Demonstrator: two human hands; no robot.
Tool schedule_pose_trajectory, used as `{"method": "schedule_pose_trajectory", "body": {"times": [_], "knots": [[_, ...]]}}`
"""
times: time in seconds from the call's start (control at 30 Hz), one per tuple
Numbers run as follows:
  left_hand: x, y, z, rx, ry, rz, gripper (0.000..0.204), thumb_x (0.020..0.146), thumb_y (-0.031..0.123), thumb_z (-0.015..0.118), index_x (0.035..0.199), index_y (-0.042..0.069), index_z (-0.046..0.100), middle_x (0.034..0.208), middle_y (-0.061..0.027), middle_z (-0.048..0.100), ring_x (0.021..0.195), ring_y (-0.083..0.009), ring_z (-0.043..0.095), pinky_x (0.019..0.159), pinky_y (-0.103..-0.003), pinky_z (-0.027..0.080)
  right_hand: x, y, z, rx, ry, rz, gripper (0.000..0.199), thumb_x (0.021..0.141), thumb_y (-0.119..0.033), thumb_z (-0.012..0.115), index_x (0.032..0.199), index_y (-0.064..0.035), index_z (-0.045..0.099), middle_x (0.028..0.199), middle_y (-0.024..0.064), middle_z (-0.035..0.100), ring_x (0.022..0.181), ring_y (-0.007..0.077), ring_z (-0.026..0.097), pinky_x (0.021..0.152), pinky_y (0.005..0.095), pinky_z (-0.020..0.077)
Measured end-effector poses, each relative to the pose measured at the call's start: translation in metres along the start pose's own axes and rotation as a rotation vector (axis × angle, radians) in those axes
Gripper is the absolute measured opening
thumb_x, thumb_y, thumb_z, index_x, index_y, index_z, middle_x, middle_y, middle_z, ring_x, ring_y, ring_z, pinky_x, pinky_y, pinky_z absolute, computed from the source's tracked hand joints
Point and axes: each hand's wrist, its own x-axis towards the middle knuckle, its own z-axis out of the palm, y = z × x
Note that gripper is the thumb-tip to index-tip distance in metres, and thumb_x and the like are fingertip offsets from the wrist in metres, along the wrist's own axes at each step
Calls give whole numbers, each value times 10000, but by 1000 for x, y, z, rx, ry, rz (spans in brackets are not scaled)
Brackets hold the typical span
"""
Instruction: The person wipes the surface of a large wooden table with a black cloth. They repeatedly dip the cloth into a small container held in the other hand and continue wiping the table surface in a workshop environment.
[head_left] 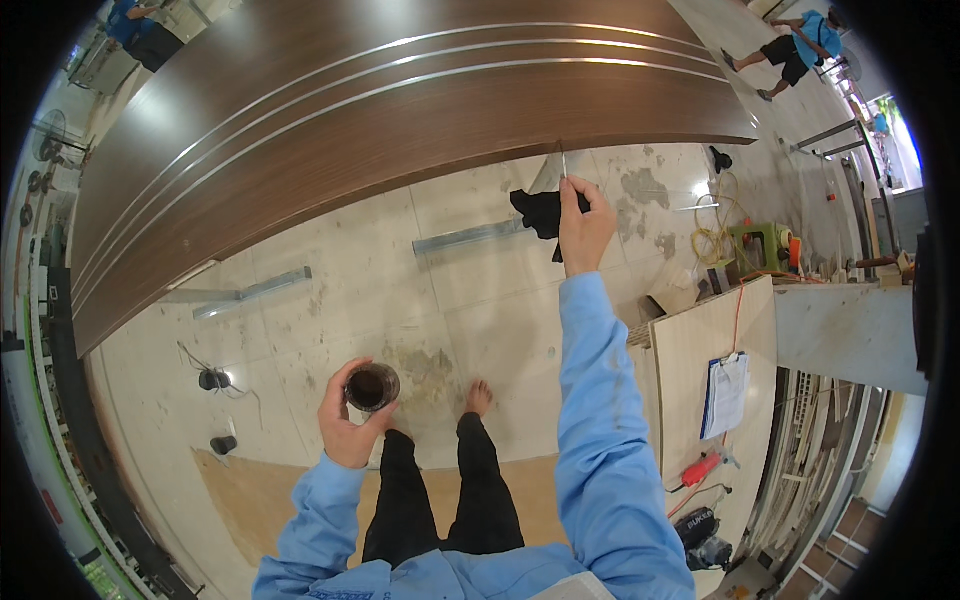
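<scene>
My left hand (pixel 346 418) is wrapped round a clear cup (pixel 385 386) with dark brown liquid in it, held upright above the floor. My right hand (pixel 584 226) stretches forward and pinches a thin pale stick with a dark tip, like a fine brush (pixel 563 165). Its tip meets the near edge of a large dark brown wood-grain panel (pixel 430 125) with three silvery strips along it. Whether the tip presses on the edge or sits just short of it is too small to tell. A black cloth (pixel 538 212) shows beside and below my right hand.
Metal legs (pixel 468 237) show beneath the panel. At right, a pale board (pixel 720 340) carries a clipboard (pixel 725 395), a red power tool (pixel 700 468) and a black tool (pixel 698 528). A yellow hose (pixel 710 230) lies beyond. Two people in blue (pixel 815 38) are farther off.
</scene>
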Motion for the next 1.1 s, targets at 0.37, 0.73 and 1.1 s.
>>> {"method": "schedule_pose_trajectory", "body": {"times": [0.37, 0.73, 1.1], "knots": [[2, 5, 1, 15, -33, -34, 707, 728, -46, 820, 1372, -4, 529, 1375, -140, 595, 1255, -219, 584, 1085, -356, 467, 3, 6, 6, -19, -26, -37, 187, 920, -147, 711, 992, 22, 745, 995, 161, 745, 925, 256, 700, 864, 349, 523], [-2, 2, -2, -55, -46, -36, 706, 727, -34, 826, 1369, -5, 533, 1372, -142, 596, 1249, -224, 591, 1086, -363, 470, -26, -13, 35, 48, -179, -120, 150, 900, -114, 717, 977, 9, 754, 935, 142, 756, 895, 226, 712, 842, 320, 532], [-2, -5, -13, -51, 48, -8, 658, 742, -19, 819, 1346, 9, 559, 1321, -123, 631, 1169, -209, 635, 1037, -346, 492, -21, -16, 19, 4, -248, -108, 190, 922, -143, 715, 985, 32, 753, 928, 112, 765, 876, 184, 699, 834, 304, 528]]}}
